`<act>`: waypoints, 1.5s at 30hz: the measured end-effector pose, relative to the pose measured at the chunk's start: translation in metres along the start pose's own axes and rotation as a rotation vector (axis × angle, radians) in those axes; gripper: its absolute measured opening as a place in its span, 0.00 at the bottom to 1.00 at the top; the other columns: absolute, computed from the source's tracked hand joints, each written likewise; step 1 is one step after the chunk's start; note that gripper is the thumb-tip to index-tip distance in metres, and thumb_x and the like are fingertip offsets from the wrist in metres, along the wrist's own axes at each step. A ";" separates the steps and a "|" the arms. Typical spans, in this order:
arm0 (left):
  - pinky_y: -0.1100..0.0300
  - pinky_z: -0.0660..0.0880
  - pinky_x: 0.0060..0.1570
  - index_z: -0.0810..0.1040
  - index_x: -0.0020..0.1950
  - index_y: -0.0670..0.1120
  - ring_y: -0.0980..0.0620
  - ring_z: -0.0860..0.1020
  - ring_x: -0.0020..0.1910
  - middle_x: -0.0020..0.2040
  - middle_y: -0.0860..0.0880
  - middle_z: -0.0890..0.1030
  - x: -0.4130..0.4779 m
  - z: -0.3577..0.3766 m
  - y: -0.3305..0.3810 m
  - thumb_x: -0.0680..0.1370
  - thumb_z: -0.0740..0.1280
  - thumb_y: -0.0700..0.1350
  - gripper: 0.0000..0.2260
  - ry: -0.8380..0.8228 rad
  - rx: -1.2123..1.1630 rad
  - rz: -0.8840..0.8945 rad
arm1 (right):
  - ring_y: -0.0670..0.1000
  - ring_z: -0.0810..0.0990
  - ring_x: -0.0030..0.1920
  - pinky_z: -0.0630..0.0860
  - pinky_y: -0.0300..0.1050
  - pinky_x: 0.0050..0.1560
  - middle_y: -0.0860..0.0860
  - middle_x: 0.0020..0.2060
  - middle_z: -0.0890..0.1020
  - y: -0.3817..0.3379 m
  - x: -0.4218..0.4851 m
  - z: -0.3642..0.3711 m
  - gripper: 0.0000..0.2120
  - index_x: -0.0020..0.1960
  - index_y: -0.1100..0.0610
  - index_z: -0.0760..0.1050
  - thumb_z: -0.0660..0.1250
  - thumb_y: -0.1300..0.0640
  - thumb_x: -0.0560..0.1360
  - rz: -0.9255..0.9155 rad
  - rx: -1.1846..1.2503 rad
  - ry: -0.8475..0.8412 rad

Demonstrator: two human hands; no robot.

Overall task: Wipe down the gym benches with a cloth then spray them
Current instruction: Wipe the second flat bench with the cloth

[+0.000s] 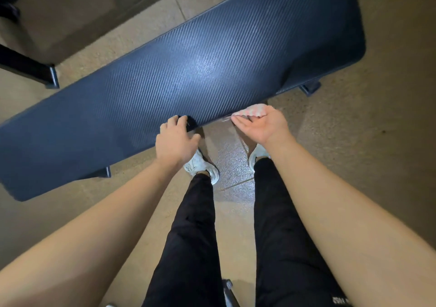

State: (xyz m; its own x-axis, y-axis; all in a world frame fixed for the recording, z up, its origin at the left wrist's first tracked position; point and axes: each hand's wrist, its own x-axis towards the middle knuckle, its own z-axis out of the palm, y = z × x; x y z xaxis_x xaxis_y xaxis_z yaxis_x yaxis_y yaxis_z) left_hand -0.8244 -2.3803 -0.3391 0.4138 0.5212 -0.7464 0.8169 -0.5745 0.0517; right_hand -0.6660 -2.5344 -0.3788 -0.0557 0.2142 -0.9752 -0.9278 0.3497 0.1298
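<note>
A long dark-blue padded gym bench [188,75] with a ribbed surface runs diagonally across the view. My left hand [175,139] rests on its near edge, fingers curled over the rim and holding nothing else. My right hand [262,123] presses a pink-and-white cloth [252,111] against the same near edge, further right; most of the cloth is hidden under the hand. No spray bottle is in view.
My legs in black trousers and white shoes [200,167] stand on the tan floor [365,141] just in front of the bench. A black metal frame foot [50,76] of another piece of equipment sits at the far left. A bench foot [310,87] pokes out at right.
</note>
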 end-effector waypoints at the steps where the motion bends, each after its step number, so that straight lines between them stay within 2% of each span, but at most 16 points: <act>1: 0.41 0.67 0.72 0.63 0.81 0.48 0.39 0.63 0.77 0.81 0.44 0.63 0.004 -0.001 0.016 0.80 0.65 0.54 0.30 -0.003 0.005 0.071 | 0.68 0.63 0.76 0.62 0.66 0.75 0.63 0.74 0.67 -0.011 -0.001 -0.003 0.24 0.77 0.64 0.58 0.53 0.54 0.84 -0.013 -0.002 0.002; 4: 0.39 0.64 0.75 0.56 0.84 0.50 0.38 0.56 0.81 0.84 0.45 0.55 0.020 -0.006 0.067 0.80 0.65 0.56 0.35 -0.026 0.084 0.265 | 0.68 0.64 0.75 0.62 0.64 0.75 0.64 0.69 0.70 -0.045 -0.005 -0.010 0.21 0.73 0.67 0.62 0.51 0.57 0.83 -0.054 0.000 0.001; 7: 0.36 0.61 0.76 0.48 0.85 0.55 0.31 0.50 0.81 0.85 0.47 0.46 0.036 -0.009 0.117 0.80 0.64 0.58 0.38 -0.079 0.199 0.359 | 0.68 0.63 0.76 0.62 0.63 0.75 0.65 0.74 0.66 -0.082 -0.011 -0.020 0.21 0.71 0.68 0.63 0.52 0.55 0.84 -0.076 0.015 -0.008; 13: 0.32 0.66 0.71 0.39 0.83 0.62 0.26 0.47 0.80 0.85 0.48 0.42 0.045 -0.012 0.163 0.79 0.61 0.66 0.40 -0.211 0.250 0.200 | 0.67 0.61 0.77 0.63 0.62 0.74 0.62 0.78 0.61 -0.154 -0.022 -0.037 0.27 0.80 0.63 0.53 0.54 0.53 0.85 -0.124 0.172 -0.015; 17: 0.31 0.66 0.71 0.40 0.83 0.63 0.25 0.52 0.79 0.85 0.47 0.40 0.050 -0.021 0.177 0.75 0.57 0.75 0.43 -0.307 0.253 0.123 | 0.67 0.60 0.78 0.59 0.62 0.76 0.65 0.78 0.60 -0.192 -0.030 -0.042 0.26 0.78 0.66 0.56 0.51 0.53 0.85 -0.181 0.159 -0.020; 20: 0.35 0.69 0.69 0.44 0.83 0.62 0.27 0.62 0.77 0.85 0.46 0.41 0.049 -0.030 0.190 0.66 0.52 0.79 0.49 -0.357 0.191 0.049 | 0.66 0.61 0.77 0.59 0.60 0.77 0.65 0.75 0.64 -0.212 -0.038 -0.038 0.19 0.66 0.68 0.67 0.50 0.54 0.85 -0.227 0.107 0.016; 23: 0.41 0.71 0.66 0.54 0.84 0.59 0.33 0.69 0.73 0.84 0.43 0.54 0.049 -0.035 0.204 0.75 0.59 0.70 0.39 -0.269 0.159 0.021 | 0.65 0.71 0.71 0.63 0.56 0.76 0.68 0.61 0.76 -0.231 -0.039 -0.035 0.13 0.41 0.60 0.68 0.52 0.57 0.81 -0.283 0.003 0.050; 25: 0.42 0.74 0.63 0.62 0.81 0.57 0.37 0.73 0.70 0.76 0.44 0.68 0.048 -0.037 0.213 0.75 0.62 0.67 0.36 -0.132 0.147 0.064 | 0.59 0.80 0.52 0.73 0.49 0.66 0.62 0.42 0.81 -0.243 -0.042 -0.030 0.13 0.35 0.55 0.64 0.56 0.55 0.78 -0.362 -0.133 0.108; 26: 0.43 0.75 0.62 0.66 0.80 0.56 0.38 0.74 0.68 0.72 0.45 0.73 0.049 -0.038 0.219 0.75 0.63 0.67 0.35 -0.070 0.125 0.103 | 0.53 0.79 0.47 0.74 0.47 0.60 0.56 0.39 0.80 -0.248 -0.046 -0.025 0.13 0.35 0.53 0.65 0.60 0.52 0.78 -0.406 -0.224 0.158; 28: 0.44 0.75 0.61 0.69 0.78 0.54 0.40 0.74 0.67 0.70 0.46 0.75 0.054 -0.040 0.233 0.75 0.64 0.66 0.33 -0.002 0.081 0.191 | 0.47 0.78 0.51 0.75 0.43 0.58 0.51 0.49 0.81 -0.256 -0.052 -0.015 0.11 0.43 0.50 0.72 0.65 0.45 0.78 -0.482 -0.387 0.238; 31: 0.42 0.73 0.66 0.66 0.79 0.53 0.39 0.69 0.72 0.77 0.46 0.68 0.070 -0.046 0.255 0.75 0.66 0.66 0.35 0.020 0.093 0.305 | 0.41 0.76 0.39 0.70 0.35 0.37 0.46 0.46 0.81 -0.267 -0.057 0.005 0.12 0.46 0.51 0.75 0.67 0.42 0.76 -0.569 -0.572 0.265; 37: 0.33 0.59 0.75 0.53 0.83 0.58 0.31 0.49 0.81 0.85 0.45 0.46 0.111 -0.066 0.279 0.73 0.67 0.69 0.43 0.016 0.152 0.432 | 0.37 0.75 0.24 0.69 0.29 0.27 0.41 0.29 0.80 -0.288 -0.063 0.055 0.12 0.46 0.52 0.75 0.59 0.52 0.85 -0.568 -0.688 0.201; 39: 0.30 0.58 0.75 0.51 0.84 0.57 0.31 0.45 0.82 0.85 0.46 0.43 0.120 -0.071 0.282 0.73 0.67 0.69 0.45 -0.045 0.132 0.416 | 0.38 0.80 0.32 0.73 0.32 0.31 0.43 0.40 0.84 -0.297 -0.060 0.068 0.13 0.56 0.53 0.79 0.57 0.50 0.85 -0.544 -0.685 0.168; 41: 0.29 0.57 0.75 0.50 0.84 0.57 0.32 0.42 0.82 0.85 0.47 0.41 0.124 -0.074 0.281 0.73 0.68 0.68 0.45 -0.097 0.122 0.417 | 0.42 0.80 0.48 0.75 0.38 0.41 0.47 0.57 0.82 -0.303 -0.057 0.083 0.18 0.70 0.52 0.75 0.55 0.47 0.86 -0.522 -0.710 0.138; 43: 0.29 0.58 0.75 0.50 0.84 0.57 0.33 0.41 0.82 0.85 0.48 0.40 0.125 -0.075 0.280 0.72 0.68 0.68 0.46 -0.117 0.121 0.419 | 0.47 0.78 0.62 0.74 0.42 0.54 0.47 0.67 0.78 -0.307 -0.054 0.095 0.21 0.73 0.50 0.72 0.54 0.44 0.85 -0.504 -0.762 0.124; 45: 0.30 0.59 0.75 0.50 0.84 0.58 0.33 0.41 0.82 0.85 0.49 0.40 0.126 -0.076 0.279 0.72 0.68 0.68 0.46 -0.123 0.122 0.409 | 0.51 0.73 0.70 0.67 0.51 0.72 0.46 0.71 0.76 -0.313 -0.046 0.104 0.21 0.71 0.46 0.74 0.56 0.40 0.83 -0.497 -0.805 0.121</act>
State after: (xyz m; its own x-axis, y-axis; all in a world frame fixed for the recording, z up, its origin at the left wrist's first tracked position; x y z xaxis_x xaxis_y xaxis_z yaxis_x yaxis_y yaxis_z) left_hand -0.5139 -2.4268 -0.3689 0.6358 0.1608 -0.7549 0.5395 -0.7920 0.2857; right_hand -0.3346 -2.5593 -0.3561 0.4171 0.0986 -0.9035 -0.8286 -0.3671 -0.4226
